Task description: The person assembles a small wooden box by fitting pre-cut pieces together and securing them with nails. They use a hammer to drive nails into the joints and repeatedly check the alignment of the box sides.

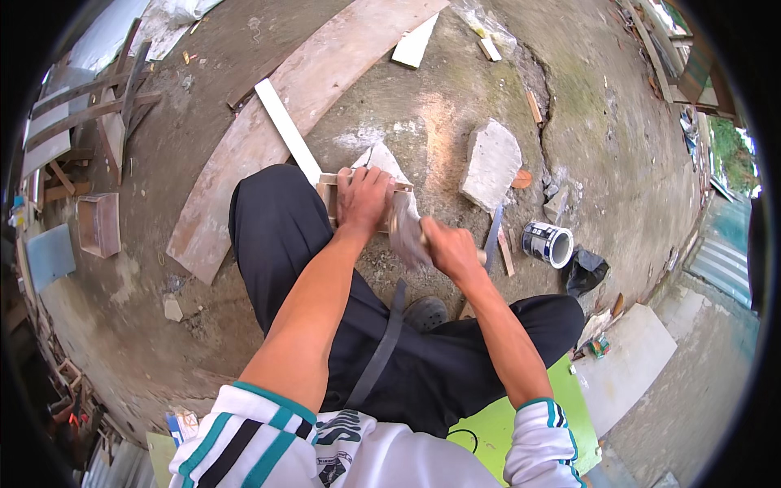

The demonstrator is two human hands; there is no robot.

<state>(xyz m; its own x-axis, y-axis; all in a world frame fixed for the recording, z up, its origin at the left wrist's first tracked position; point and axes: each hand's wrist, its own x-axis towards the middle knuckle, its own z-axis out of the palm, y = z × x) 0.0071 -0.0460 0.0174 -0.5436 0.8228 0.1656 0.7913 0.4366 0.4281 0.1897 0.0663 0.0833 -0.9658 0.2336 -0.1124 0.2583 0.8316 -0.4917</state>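
My left hand (364,197) is bent over a small wooden frame (327,195), its fingers curled across the top edge. A pale stone block (381,159) lies just behind it. My right hand (452,250) is wrapped round the wooden handle of a tool with a broad grey metal head (407,232). Motion smears that head, so its exact kind cannot be made out; it is close to the frame's right side. The lower part of the frame is partly hidden by my left hand and knee.
A white strip (286,130) lies across a long curved board (301,89). To the right are a rough concrete block (491,165), a saw blade (494,232), a paint can (548,245) and a black bag (586,272). A wooden box (98,224) stands far left.
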